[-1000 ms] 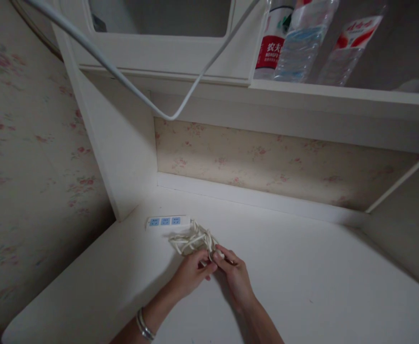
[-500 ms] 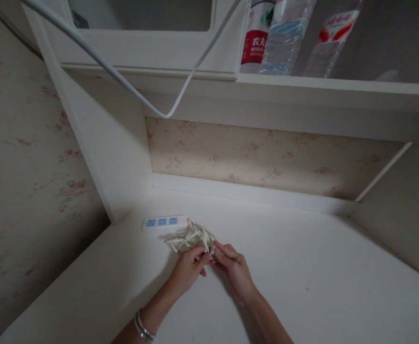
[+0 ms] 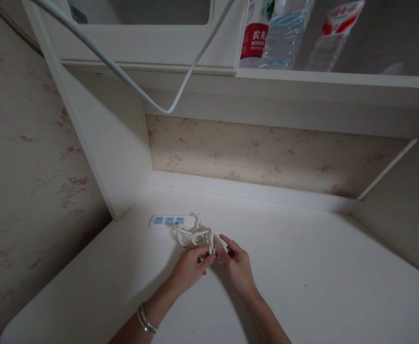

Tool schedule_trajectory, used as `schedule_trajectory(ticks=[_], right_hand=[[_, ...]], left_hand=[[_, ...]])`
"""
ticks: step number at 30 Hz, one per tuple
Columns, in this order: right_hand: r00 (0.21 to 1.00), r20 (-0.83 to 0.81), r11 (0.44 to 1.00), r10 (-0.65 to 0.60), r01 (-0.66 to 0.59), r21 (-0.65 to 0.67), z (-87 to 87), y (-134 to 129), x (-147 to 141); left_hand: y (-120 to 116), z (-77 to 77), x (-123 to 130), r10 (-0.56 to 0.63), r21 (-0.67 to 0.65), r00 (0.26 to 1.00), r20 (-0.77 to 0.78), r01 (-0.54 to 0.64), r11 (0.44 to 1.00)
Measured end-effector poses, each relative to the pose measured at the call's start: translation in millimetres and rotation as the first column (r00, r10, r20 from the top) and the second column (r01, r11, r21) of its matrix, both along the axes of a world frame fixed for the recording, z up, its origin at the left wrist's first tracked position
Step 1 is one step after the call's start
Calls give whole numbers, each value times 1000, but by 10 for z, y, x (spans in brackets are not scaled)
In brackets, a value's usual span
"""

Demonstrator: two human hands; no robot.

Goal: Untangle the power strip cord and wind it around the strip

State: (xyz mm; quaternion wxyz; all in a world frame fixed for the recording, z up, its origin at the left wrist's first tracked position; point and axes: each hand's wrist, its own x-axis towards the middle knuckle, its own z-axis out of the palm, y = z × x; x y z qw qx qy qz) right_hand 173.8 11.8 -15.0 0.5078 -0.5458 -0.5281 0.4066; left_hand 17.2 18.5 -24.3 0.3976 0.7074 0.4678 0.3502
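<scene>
A white power strip [image 3: 169, 220] with three blue socket blocks lies on the white desktop. Its white cord [image 3: 195, 234] is bunched in loops just right of and in front of the strip. My left hand [image 3: 192, 263] pinches the near end of the bundle between thumb and fingers. Close beside it, my right hand [image 3: 235, 263] is closed on the same cord from the right. A small dark or metallic bit shows between the fingertips, too small to name; it is partly hidden by the thumbs.
White desk [image 3: 320, 267] extends to the right. Overhead hangs a thick white cable [image 3: 167, 111], in front of a cabinet door. Several plastic bottles [image 3: 284, 38] stand on the shelf at upper right. A white side panel [image 3: 112, 134] rises at the left.
The cord bundle and power strip have shifted slightly right with my hands. The loops have lifted and spread a little. My right fingers have opened somewhat around the cord. The view has tilted slightly.
</scene>
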Motion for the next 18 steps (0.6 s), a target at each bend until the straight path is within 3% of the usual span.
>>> schedule_trajectory(ticks=[5, 13, 18], right_hand=[[997, -44, 997, 66, -65, 40, 43, -2, -6], [956, -253, 980, 149, -176, -89, 129, -46, -18], [945, -324, 992, 47, -82, -95, 92, -55, -84]], left_hand=[[-6, 29, -4, 3, -8, 999, 43, -2, 1000], [-12, 59, -19, 42, -30, 986, 164, -38, 999], [-5, 64, -4, 85, -16, 978, 188, -84, 996]])
